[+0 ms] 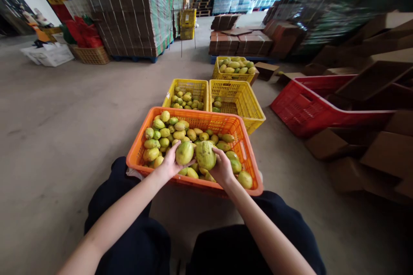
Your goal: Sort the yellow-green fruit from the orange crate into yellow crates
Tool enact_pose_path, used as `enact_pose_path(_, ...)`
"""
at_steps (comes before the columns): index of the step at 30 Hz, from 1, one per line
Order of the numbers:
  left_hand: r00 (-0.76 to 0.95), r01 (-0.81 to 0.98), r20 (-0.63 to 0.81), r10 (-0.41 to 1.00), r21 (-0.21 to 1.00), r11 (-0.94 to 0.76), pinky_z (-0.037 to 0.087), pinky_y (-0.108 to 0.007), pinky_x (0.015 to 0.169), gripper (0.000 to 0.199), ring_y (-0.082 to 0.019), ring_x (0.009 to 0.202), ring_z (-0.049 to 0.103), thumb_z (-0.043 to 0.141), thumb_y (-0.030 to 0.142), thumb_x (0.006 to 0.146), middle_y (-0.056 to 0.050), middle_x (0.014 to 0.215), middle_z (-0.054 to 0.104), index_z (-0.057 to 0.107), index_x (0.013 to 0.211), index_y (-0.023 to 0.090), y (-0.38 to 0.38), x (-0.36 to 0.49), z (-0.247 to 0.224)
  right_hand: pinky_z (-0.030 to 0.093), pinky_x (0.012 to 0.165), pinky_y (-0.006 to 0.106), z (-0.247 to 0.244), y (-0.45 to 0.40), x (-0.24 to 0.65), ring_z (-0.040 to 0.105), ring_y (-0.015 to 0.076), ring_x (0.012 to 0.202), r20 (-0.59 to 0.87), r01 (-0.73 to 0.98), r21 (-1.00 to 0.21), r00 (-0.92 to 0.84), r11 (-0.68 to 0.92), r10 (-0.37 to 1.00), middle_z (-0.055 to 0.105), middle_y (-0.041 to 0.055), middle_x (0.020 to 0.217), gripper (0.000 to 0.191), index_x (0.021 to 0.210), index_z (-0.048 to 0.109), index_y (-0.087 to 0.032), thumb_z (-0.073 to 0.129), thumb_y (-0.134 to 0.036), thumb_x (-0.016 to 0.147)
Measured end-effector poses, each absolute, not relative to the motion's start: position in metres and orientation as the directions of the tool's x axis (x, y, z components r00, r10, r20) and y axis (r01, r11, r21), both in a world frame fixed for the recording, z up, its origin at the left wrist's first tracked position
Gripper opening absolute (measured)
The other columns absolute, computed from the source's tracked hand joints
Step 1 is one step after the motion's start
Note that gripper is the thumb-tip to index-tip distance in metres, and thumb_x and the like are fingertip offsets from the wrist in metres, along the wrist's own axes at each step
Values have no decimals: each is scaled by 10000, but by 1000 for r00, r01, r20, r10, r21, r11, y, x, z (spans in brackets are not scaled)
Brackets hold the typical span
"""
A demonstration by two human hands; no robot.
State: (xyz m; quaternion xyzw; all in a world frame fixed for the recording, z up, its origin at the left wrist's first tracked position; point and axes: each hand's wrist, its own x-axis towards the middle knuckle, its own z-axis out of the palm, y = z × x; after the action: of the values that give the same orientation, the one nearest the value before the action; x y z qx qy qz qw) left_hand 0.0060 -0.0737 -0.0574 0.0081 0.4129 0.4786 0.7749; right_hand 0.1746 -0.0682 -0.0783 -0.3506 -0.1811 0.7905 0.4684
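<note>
1. I have the left hand (pixel 169 163) clasped round the left fruit (pixel 184 153), a smooth green-yellow one, its fingers closed on the left side and underneath.
2. I have the right hand (pixel 222 168) on the right fruit (pixel 205 155), which is ribbed and bumpy; the fingers there are clamped along its right side.
3. Both pieces are over the near half of the orange crate (pixel 226 123), side by side, above a loose heap of similar fruit (pixel 151 154) that lies thickest on the left.
4. What worries me is a slip: each fruit is round and held by one hand, mostly from its outer side, so a loose grip could drop it onto the heap and bruise both.
5. Bringing the hands together too sharply could knock the two skins against each other. Swinging low could catch the crate's near rim.
6. The heap looks unstable to me; a careless push could set pieces rolling.
7. The held fruit and the hands hide part of the heap, and the undersides of both grips are out of my sight. I can't quite tell whether the two fruits touch.
8. Farther off, the left yellow crate (pixel 190 84) is partly covered by the orange one, and the cardboard boxes (pixel 387 152) at right are dim and blurred.
</note>
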Motion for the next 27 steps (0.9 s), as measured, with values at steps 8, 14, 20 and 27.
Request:
enact_pose_path(8, 207, -791, -615, 761, 353, 500, 606, -339, 740, 538, -235, 865, 712, 410, 411, 982, -171, 1030, 702, 475, 1378, 53, -73, 2, -52, 615, 733, 454, -84, -64, 178, 730, 304, 933, -394, -572, -639, -331, -514, 857, 762, 75, 950, 266, 971, 638, -226, 632, -435, 807)
enact_pose_path(14, 190, -803, -661, 726, 321, 502, 596, -242, 662, 418, -157, 799, 690, 396, 338, 1004, -144, 1131, 669, 510, 1328, 101, -71, 3, -50, 597, 553, 318, -91, -63, 176, 746, 232, 700, -419, -504, -630, -421, -591, 805, 769, 90, 925, 412, 1027, 641, -198, 564, -569, 864)
enact_pose_path(20, 218, -750, -633, 743, 378, 542, 542, -194, 549, 377, -157, 752, 653, 487, 436, 975, -95, 927, 671, 570, 1205, 149, -71, 5, -54, 560, 449, 247, -89, -65, 172, 754, 218, 685, -467, -486, -615, -410, -621, 783, 772, 98, 940, 456, 1060, 636, -196, 520, -602, 888)
enact_pose_path(27, 233, -719, -565, 792, 448, 531, 527, -164, 569, 299, -120, 713, 629, 525, 408, 971, -75, 854, 645, 621, 975, 124, -73, 7, -49, 554, 440, 238, -87, -64, 175, 763, 245, 757, -434, -464, -643, -435, -609, 789, 774, 101, 900, 455, 1086, 641, -188, 532, -580, 884)
